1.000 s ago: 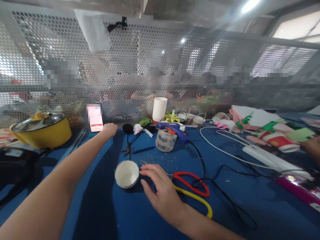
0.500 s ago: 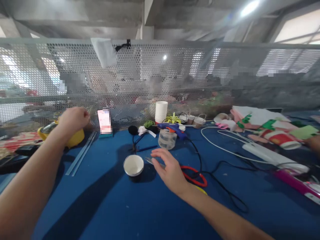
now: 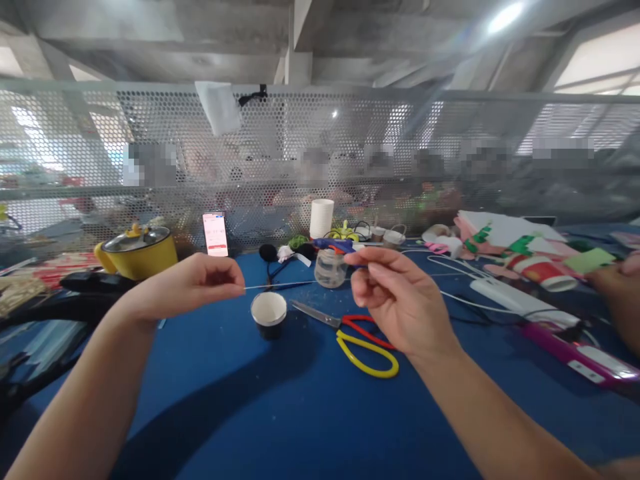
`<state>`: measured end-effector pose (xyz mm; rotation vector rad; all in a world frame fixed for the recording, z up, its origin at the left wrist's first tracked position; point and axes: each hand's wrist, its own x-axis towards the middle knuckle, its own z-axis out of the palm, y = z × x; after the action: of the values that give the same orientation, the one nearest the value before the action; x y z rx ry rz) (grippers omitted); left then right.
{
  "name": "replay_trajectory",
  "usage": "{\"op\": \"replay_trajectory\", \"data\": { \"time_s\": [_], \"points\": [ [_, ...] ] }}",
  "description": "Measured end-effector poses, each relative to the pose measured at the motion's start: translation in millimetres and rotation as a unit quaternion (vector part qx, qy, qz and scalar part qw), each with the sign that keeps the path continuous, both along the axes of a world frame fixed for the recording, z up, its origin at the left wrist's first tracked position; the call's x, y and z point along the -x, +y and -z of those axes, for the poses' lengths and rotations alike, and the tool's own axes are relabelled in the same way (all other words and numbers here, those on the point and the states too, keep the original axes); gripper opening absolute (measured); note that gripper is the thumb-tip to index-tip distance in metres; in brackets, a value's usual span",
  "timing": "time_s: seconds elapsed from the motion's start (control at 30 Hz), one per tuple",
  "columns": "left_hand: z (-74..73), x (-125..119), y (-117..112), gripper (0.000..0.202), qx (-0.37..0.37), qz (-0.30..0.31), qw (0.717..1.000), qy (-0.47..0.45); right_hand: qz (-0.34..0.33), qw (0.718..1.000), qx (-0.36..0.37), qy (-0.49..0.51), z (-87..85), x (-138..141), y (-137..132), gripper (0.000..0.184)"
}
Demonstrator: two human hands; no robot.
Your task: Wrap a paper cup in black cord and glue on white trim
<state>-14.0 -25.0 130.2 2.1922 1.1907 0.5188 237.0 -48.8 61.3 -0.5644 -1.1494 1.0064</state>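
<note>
A thin pale strip (image 3: 283, 286) runs nearly level from my left hand (image 3: 213, 283) to my right hand (image 3: 400, 293). My left thumb and fingers pinch its left end. My right fingers are closed around it, and a thin part shows beyond them to the right. Below the strip stands a small dark paper cup (image 3: 270, 327) with a white inside, upright, touched by neither hand. Scissors (image 3: 367, 370) with one red and one yellow handle lie right of the cup, partly behind my right wrist.
A blue glue gun (image 3: 325, 245) rests on a clear jar (image 3: 330, 270) behind. Stacked white cups (image 3: 321, 219) and a phone (image 3: 216, 235) stand farther back. A yellow pot (image 3: 145, 253) is at left. A white power strip (image 3: 520, 303) and another person's hand (image 3: 620, 293) are at right.
My left hand has come from the yellow pot toward the cup, now pinching the strip. My right hand has risen off the scissors and closed, leaving them in plain view.
</note>
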Motion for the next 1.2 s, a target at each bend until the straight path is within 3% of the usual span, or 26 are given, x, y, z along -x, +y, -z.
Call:
{"op": "replay_trajectory", "data": {
  "time_s": [0.2, 0.27, 0.33, 0.43, 0.5, 0.57, 0.67, 0.87, 0.97, 1.1, 1.2],
  "points": [
    [16.4, 17, 3, 0.013, 0.105, 0.002, 0.994, -0.020, -0.014, 0.999, 0.024, 0.029, 10.8, -2, -3, 0.011],
    [24.4, 23, 4, 0.013, 0.108, -0.038, 0.991, -0.063, 0.002, 0.999, 0.031, 0.038, 14.9, -2, 0, 0.009],
    [33.0, 24, 5, 0.015, 0.074, -0.087, 0.980, -0.162, 0.012, 0.998, 0.040, 0.038, 19.5, 1, 4, 0.013],
    [43.0, 13, 5, 0.011, -0.015, -0.173, 0.904, -0.391, -0.002, 0.997, 0.064, 0.041, 26.6, 9, 5, 0.017],
    [46.2, 1, 3, 0.013, -0.032, -0.198, 0.849, -0.490, -0.019, 0.995, 0.084, 0.047, 29.7, 16, 4, 0.019],
    [47.1, -10, -1, 0.015, -0.029, -0.202, 0.819, -0.535, -0.026, 0.993, 0.098, 0.063, 30.7, 19, 4, 0.020],
    [47.0, -20, -7, 0.014, -0.036, -0.203, 0.804, -0.558, -0.006, 0.988, 0.112, 0.104, 29.4, 16, 5, 0.018],
    [50.5, -21, -8, 0.013, -0.029, -0.208, 0.800, -0.562, 0.056, 0.977, 0.138, 0.155, 27.8, 9, 14, 0.019],
    [54.8, -21, -7, 0.010, 0.002, -0.198, 0.823, -0.532, 0.075, 0.983, 0.110, 0.129, 27.7, 9, 13, 0.021],
    [61.8, -28, -13, 0.010, 0.047, -0.143, 0.888, -0.434, 0.012, 0.995, 0.077, -0.058, 21.2, 10, 4, 0.021],
    [65.8, -36, -22, 0.009, 0.039, -0.091, 0.933, -0.346, -0.055, 0.966, 0.059, -0.247, 11.6, 17, -5, 0.019]
  ]
}}
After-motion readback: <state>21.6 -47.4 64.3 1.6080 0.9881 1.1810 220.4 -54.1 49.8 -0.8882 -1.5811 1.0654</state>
